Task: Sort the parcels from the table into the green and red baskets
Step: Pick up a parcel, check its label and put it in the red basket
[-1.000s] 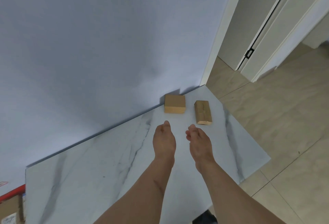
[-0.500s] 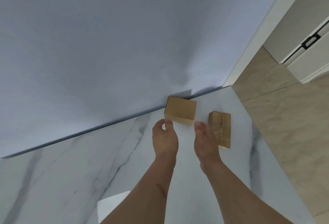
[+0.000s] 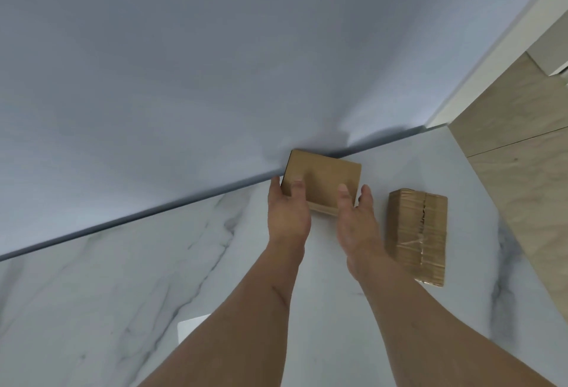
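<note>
Plain cardboard parcel point(image 3: 322, 182) being gripped by both hands at the far edge of the marble table point(image 3: 123, 279).

The parcel is being held against the wall point(image 3: 215, 64): the left hand point(image 3: 287, 214) is curled round its left end, the right hand point(image 3: 353, 220) round its right end, thumbs lying on top. A taped parcel point(image 3: 418, 233) is lying just right of the right hand, untouched.

A home interior: marble-patterned worktop point(image 3: 129, 288) against a plain pale wall point(image 3: 184, 64), beige tiled floor point(image 3: 522, 171), white door frame point(image 3: 504, 48).
</note>
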